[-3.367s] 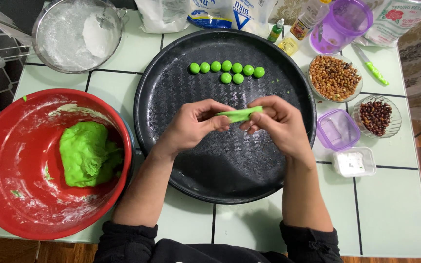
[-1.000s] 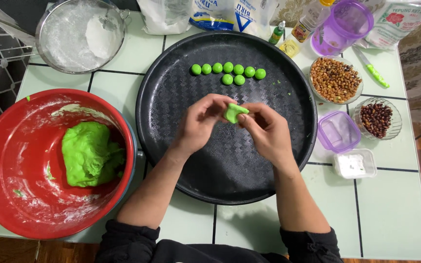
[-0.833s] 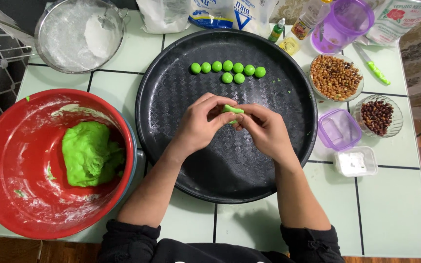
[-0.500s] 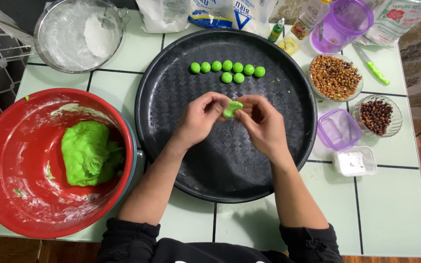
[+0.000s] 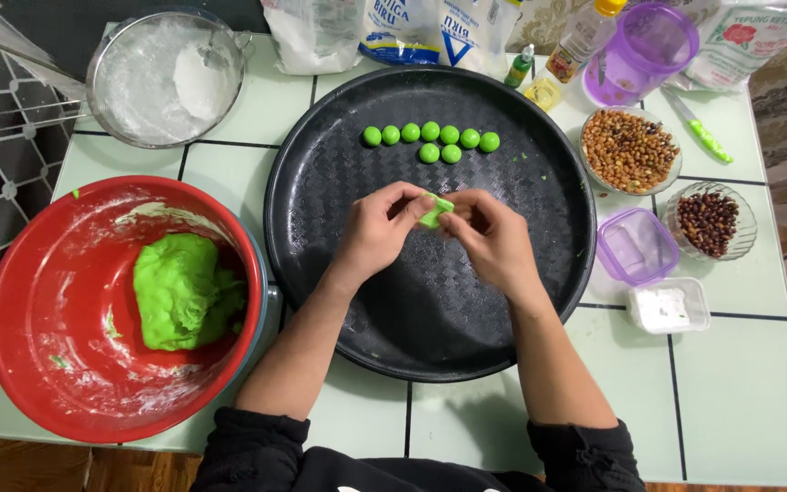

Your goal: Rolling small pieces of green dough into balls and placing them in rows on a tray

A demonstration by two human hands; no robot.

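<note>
Both hands meet over the middle of the round black tray [image 5: 321, 273], and between them sits a small lump of green dough [image 5: 433, 211]. The left hand [image 5: 377, 228] has its grip closed on the lump, thumb and fingertips pinching its left edge; the right hand [image 5: 492, 239] closes on it from the other side, fingers curled so that only the top of the dough shows (its underside is hidden by the fingers). The lump is held just above the tray floor, not resting on it.

Further up the tray lies a short row of green dough balls [image 5: 430, 137], six in a line with two more tucked just below, all touching or nearly touching their neighbours. A few green crumbs dot the tray to the right of them.

To the left of the tray stands a big red bowl [image 5: 38, 364], smeared with flour, holding a large mass of green dough [image 5: 184, 290]. Beyond it, at the far left corner of the tiled worktop [image 5: 740, 410], is a metal bowl of white flour [image 5: 166, 77]. On the right are a glass dish of pale brown nuts [image 5: 628, 150], a smaller dish of dark red beans [image 5: 709, 221], a purple lid [image 5: 636, 246] and a little clear tub of white powder [image 5: 669, 306]. A purple jug [image 5: 641, 53] and several bags stand along the far edge.
</note>
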